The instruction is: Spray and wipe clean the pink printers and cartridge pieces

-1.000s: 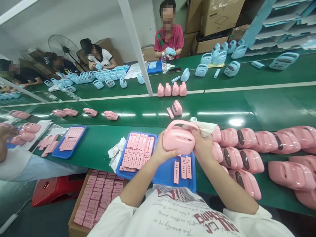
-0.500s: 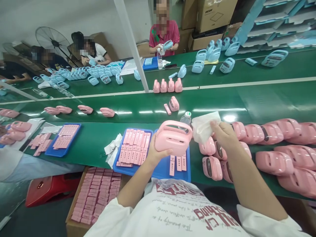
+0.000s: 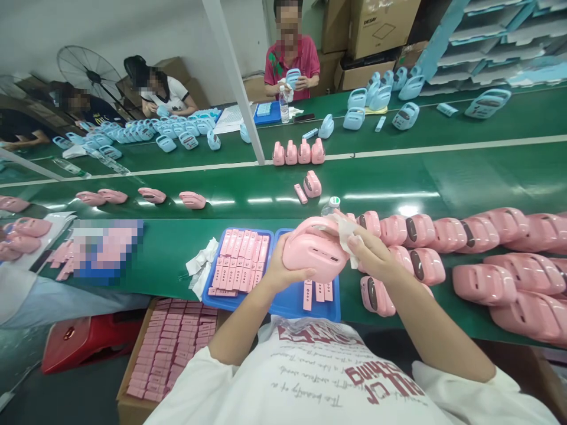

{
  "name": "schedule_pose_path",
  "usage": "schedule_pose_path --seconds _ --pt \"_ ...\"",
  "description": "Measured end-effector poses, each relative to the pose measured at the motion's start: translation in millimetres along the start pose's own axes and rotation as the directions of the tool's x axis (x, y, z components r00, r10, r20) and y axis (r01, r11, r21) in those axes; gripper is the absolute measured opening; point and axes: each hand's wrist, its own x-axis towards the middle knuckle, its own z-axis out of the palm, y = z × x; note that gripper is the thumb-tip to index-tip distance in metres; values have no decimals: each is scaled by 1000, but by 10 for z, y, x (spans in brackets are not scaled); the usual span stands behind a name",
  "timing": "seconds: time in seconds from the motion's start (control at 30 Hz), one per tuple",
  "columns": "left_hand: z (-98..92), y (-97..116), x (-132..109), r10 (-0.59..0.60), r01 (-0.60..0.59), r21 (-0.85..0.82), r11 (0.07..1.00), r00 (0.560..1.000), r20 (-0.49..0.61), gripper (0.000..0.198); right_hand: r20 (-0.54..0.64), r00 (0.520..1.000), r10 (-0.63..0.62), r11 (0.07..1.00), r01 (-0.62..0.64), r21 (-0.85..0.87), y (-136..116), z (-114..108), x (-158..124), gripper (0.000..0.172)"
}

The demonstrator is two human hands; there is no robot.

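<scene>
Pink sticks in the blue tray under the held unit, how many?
3 visible in the blue tray: left stick, slightly apart; middle stick and right stick, close together toward the right edge. The pink unit blocks part of the tray; more may be hidden.

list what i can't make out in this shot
Head view:
Pink device: far side turned away; right end behind white cloth and right hand.
Left hand: most fingers behind the device.
Pink bars: markings too small.
Blue tray at left: contents pixelated.
Rightmost pink devices: cut by right edge.
</scene>
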Motion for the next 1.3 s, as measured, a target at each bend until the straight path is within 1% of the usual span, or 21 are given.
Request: schedule_pose_path --seconds 0.07,0.2,0.3,0.37,0.47,0.53,0.6,0.67,0.73,0.77,0.8,0.83,0.9,0.93,0.97,1.07,1.1,1.13,1.2,1.27,1.3 --pt "-6 35 9 -5 5 16 1000 999 43 86 101 993 -63 998 66 -22 -80 6 78 59" --pt "26 17 -26 -90 68 164 984 987 131 87 202 975 -91 949 147 -280 -204 32 217 44" --pt "47 -57 -58 -114 93 175 980 987 112 90 239 958 -161 916 235 -325 -201 52 228 36" --pt "26 -87 -59 -86 79 99 992 994 62 86 179 974 -138 941 185 -283 -149 63 178 33" --pt "-29 -82 -49 14 -14 83 996 1000 -2 78 76 997 21 985 -8 -170 -38 112 65 32" --pt "-27 -70 -55 102 -96 145 985 994 -33 80 -70 995 74 990 -82 -115 32 176 5 31" --pt "27 -66 -67 161 -155 144 977 986 -35 93 -283 957 64 991 -95 -96 91 245 -24 30" --pt "106 -64 -61 118 -118 2 993 992 -43 101 -443 896 21 992 -74 -101 141 293 -28 26" --pt "165 -49 -25 -89 87 -238 967 996 -1 98 -482 874 -59 994 5 -113 181 310 -24 21" --pt "177 -36 1 -230 246 -341 907 969 87 97 -455 882 -121 990 74 -118 194 308 -23 18" --pt "175 -20 28 -359 421 -397 816 906 223 97 -408 893 -192 981 157 -118 201 300 -24 17" --pt "164 -4 51 -448 580 -398 710 809 379 99 -349 899 -265 964 241 -111 204 287 -25 17" --pt "127 25 75 -501 773 -318 550 609 615 100 -234 904 -358 934 344 -101 203 240 -27 21" --pt "111 37 73 -488 796 -311 519 574 657 96 -186 911 -368 930 354 -104 208 203 -26 23" --pt "100 46 64 -462 776 -353 523 606 648 89 -138 926 -351 935 339 -108 222 156 -22 27" --pt "94 65 24 -321 548 -563 619 831 455 64 -6 985 -174 977 172 -122 366 -58 30 36" --pt "93 68 14 -278 470 -600 647 879 389 59 -11 996 -84 987 81 -138 449 -146 69 41" --pt "89 67 6 -249 411 -617 671 909 335 57 -52 999 12 986 -21 -164 545 -236 124 47" --pt "73 57 -8 -225 329 -621 712 944 242 57 -246 957 155 951 -213 -226 749 -391 288 58" --pt "56 43 -25 -212 252 -603 757 968 138 58 -446 877 178 908 -321 -269 938 -460 508 61" --pt "53 38 -36 -203 220 -592 775 975 96 60 -499 850 166 894 -343 -287 1019 -448 626 58"
